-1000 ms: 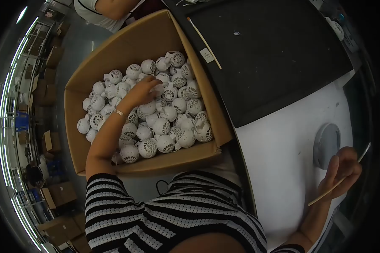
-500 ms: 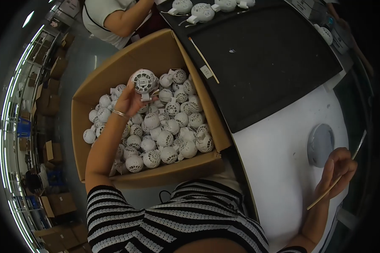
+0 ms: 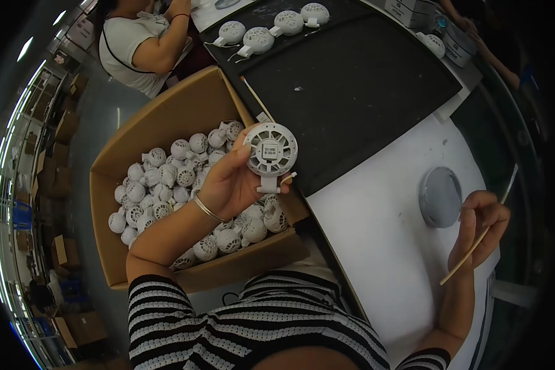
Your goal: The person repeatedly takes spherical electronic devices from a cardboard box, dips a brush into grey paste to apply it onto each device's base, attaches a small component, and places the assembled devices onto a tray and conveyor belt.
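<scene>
My left hand (image 3: 231, 179) grips a white round plastic fan housing (image 3: 271, 150), its flat slotted side with a square label facing up. A short tab and a small wire end stick out at its lower edge. It hangs over the right rim of the cardboard box (image 3: 160, 98), where many similar white slotted housings (image 3: 185, 177) are heaped. My right hand (image 3: 478, 228) pinches a thin paintbrush (image 3: 475, 246) with a pale wooden handle, bristle end up. Just left of that hand, on white paper, stands a round grey dish (image 3: 440, 197).
A black mat (image 3: 364, 92) covers the table ahead, with several white housings (image 3: 258, 41) in a row at its far left. A second brush (image 3: 257, 97) lies along its left edge. One person (image 3: 142, 46) works beyond the box; another person's arm (image 3: 493, 61) is at far right.
My left hand has brought the housing from above the box's middle rightward and closer, to the box's right rim. My right hand still holds the brush by the dish. The camera view has shifted.
</scene>
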`<action>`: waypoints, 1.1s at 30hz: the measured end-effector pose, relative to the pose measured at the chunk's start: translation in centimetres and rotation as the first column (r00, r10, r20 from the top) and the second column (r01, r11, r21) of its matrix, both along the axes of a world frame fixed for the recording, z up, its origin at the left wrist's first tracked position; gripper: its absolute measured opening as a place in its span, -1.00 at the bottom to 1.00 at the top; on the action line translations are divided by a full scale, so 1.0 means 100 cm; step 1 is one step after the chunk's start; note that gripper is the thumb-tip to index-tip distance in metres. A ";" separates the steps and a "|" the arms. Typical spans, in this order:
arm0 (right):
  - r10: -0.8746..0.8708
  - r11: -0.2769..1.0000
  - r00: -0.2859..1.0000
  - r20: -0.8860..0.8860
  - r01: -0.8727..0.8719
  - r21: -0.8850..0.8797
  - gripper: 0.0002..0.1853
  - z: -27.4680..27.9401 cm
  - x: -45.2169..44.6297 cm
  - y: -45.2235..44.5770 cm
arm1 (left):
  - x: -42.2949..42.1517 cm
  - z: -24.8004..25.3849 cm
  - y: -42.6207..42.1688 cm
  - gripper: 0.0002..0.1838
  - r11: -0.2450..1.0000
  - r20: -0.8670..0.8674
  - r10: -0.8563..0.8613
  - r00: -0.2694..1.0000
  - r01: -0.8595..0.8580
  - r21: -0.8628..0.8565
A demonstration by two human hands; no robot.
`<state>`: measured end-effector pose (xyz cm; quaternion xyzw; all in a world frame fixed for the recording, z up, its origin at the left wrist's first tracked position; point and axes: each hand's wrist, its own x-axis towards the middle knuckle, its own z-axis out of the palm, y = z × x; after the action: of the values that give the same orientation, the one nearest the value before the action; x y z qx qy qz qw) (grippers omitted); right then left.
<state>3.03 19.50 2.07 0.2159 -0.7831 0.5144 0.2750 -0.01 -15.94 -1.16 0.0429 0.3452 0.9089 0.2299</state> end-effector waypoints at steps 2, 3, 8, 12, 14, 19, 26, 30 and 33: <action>0.007 1.000 1.000 0.017 -0.006 -0.007 -0.74 0.001 0.000 0.003 | 0.000 0.001 0.013 -0.45 0.999 0.013 -0.026 1.000 0.025 0.022; 0.011 1.000 1.000 0.027 -0.010 -0.020 -0.73 0.002 0.001 0.002 | -0.001 0.001 0.019 -0.46 0.998 0.027 -0.042 0.999 0.041 0.038; 0.122 0.987 0.993 0.006 -0.122 0.102 -0.67 0.004 -0.006 0.000 | -0.008 0.008 0.057 -0.44 0.981 -0.010 -0.187 0.982 0.187 0.046; 0.307 0.947 0.946 0.099 -0.315 0.070 -0.49 0.007 -0.012 -0.009 | -0.010 0.010 0.100 -0.36 0.903 -0.104 -0.389 0.915 0.401 0.155; 0.488 0.870 0.856 0.171 -0.461 -0.176 -0.45 -0.004 -0.012 -0.012 | -0.002 0.018 0.127 -0.34 0.797 -0.063 -0.546 0.836 0.541 0.269; 0.415 0.909 0.902 0.120 -0.406 -0.087 -0.41 0.017 0.042 -0.001 | 0.026 0.020 0.181 -0.34 0.822 -0.036 -0.558 0.829 0.558 0.109; -0.722 0.500 0.667 0.181 0.324 0.803 -0.41 0.118 0.202 0.116 | 0.026 0.018 0.135 -0.28 0.832 -0.270 -0.491 0.828 0.354 -0.428; -0.986 0.101 -0.094 0.136 0.306 0.947 -0.40 0.111 0.317 0.212 | 0.017 -0.004 0.065 -0.41 0.795 -0.363 -0.247 0.898 -0.027 -0.606; -0.992 0.026 -0.117 0.054 0.222 0.975 -0.40 0.035 0.465 0.355 | 0.018 -0.007 -0.013 -0.60 0.569 -0.500 -0.111 0.859 -0.357 -0.741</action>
<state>49.49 55.03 5.60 -0.4710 -0.8769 -0.0934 -0.0230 1.75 -17.29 -1.84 0.1382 0.7712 0.6184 0.0607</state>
